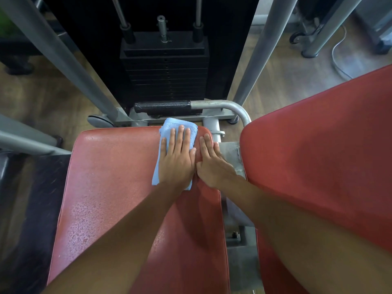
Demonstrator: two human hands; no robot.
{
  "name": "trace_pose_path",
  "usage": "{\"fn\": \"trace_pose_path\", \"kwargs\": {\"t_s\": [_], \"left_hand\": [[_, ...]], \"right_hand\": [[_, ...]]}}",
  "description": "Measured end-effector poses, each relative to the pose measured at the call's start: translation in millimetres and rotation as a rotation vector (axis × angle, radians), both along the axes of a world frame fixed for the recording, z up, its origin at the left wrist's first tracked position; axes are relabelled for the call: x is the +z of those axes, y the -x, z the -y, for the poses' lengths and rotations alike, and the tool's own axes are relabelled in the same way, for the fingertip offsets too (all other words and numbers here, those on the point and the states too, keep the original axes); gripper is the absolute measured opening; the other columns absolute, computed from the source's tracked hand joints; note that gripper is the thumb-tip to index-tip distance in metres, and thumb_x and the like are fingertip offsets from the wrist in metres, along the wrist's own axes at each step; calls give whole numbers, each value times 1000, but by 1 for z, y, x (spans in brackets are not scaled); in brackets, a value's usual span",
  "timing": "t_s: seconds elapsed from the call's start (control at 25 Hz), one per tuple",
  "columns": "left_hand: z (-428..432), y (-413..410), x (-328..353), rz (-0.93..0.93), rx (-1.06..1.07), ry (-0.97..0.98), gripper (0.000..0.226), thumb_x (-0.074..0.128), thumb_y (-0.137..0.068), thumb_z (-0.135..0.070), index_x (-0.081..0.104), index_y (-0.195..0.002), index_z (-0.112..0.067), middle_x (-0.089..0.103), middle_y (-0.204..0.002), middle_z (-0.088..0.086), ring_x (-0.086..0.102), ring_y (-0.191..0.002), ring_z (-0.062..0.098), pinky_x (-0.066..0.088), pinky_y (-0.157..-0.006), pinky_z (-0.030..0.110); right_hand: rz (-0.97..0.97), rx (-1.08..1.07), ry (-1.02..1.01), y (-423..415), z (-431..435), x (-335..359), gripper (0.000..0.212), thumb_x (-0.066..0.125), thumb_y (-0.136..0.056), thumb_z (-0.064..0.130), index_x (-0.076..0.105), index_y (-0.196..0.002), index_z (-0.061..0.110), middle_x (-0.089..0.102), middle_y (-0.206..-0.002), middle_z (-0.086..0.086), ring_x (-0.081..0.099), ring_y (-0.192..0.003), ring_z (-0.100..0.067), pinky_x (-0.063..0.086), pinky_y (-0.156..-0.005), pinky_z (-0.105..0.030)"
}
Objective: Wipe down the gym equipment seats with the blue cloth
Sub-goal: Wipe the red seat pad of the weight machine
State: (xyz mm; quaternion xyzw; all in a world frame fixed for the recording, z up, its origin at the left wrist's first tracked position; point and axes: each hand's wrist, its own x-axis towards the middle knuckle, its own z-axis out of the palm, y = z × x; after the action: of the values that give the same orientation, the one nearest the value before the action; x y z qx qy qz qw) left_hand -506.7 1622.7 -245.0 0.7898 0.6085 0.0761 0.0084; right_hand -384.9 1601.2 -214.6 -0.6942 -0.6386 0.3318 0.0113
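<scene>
A folded blue cloth (172,126) lies at the far right corner of a worn red seat pad (110,187). My left hand (177,160) presses flat on the cloth, fingers spread and pointing away from me. Just to its right, my right hand (212,162) rests flat on the bare seat near the right edge, holding nothing. A second red pad (322,162) stands tilted at the right, beside the seat.
Beyond the seat stands a black weight stack (165,68) between grey frame posts (263,49). A bent metal handle with a black grip (163,106) crosses just past the cloth. A grey bracket (230,149) joins the pads. Wooden floor lies on both sides.
</scene>
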Motion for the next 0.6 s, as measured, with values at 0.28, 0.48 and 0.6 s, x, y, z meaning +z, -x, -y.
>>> {"fn": "trace_pose_path", "kwargs": {"t_s": [0.28, 0.48, 0.6], "left_hand": [[-4, 24, -1, -1, -52, -22, 53, 25, -101, -33, 30, -150, -13, 30, -157, 5, 25, -146, 22, 22, -119, 44], [-10, 76, 0, 6, 14, -14, 53, 27, -101, -32, 30, -150, -13, 30, -157, 6, 24, -146, 23, 19, -119, 45], [-15, 104, 3, 19, 54, -20, 52, 29, -100, -31, 32, -149, -12, 33, -155, 7, 27, -145, 25, 22, -118, 47]], "right_hand": [[93, 25, 28, 1, 2, 12, 68, 27, -97, 28, -12, -152, 20, -21, -159, 5, -10, -149, -19, 7, -121, -42], [204, 15, -88, 16, 0, 18, 68, 33, -95, 15, -2, -154, 14, -11, -162, -3, -9, -149, -23, 10, -121, -45], [151, 78, -198, 33, 2, 18, 62, 37, -96, 17, 12, -153, 13, 2, -162, -7, 1, -149, -27, 17, -119, -48]]}}
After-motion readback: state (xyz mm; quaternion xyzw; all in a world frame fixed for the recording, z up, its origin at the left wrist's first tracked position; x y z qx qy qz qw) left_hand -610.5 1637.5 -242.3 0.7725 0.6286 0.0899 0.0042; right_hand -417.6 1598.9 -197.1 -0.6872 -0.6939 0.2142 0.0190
